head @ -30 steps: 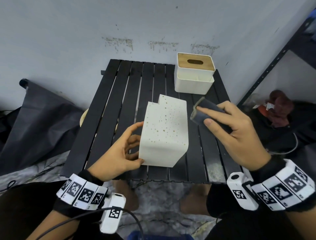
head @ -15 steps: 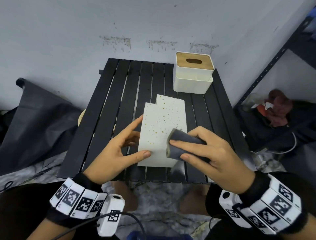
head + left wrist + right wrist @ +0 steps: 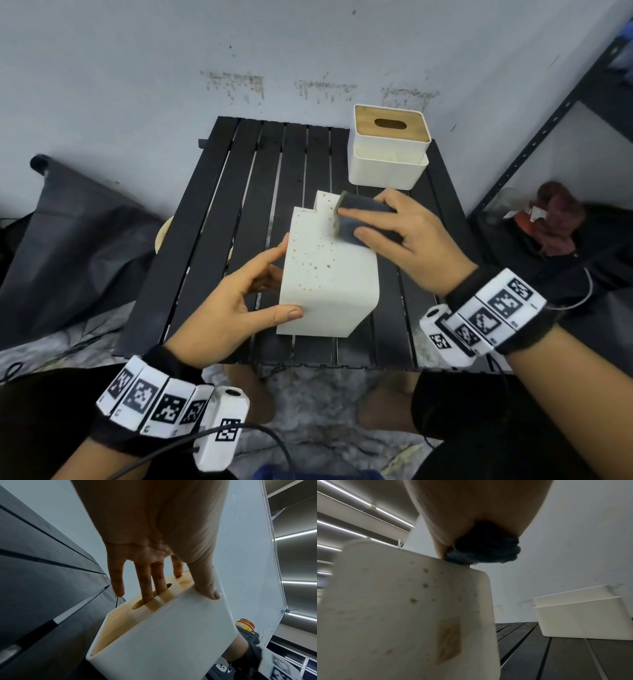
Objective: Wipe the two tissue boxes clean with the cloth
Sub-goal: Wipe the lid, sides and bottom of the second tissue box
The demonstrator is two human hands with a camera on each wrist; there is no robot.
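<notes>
The speckled white tissue box (image 3: 329,270) lies on its side at the centre of the black slatted table (image 3: 205,240), its brown-spotted face up. The right hand (image 3: 407,240) grips a folded grey cloth (image 3: 359,219) and presses it on the box's far end, toward one o'clock. The left hand (image 3: 236,308) clasps the box from eight o'clock, thumb on the near face and two fingers in the wooden lid's slot (image 3: 150,597). The second tissue box (image 3: 388,150) stands upright at one o'clock, near the wall (image 3: 137,68).
</notes>
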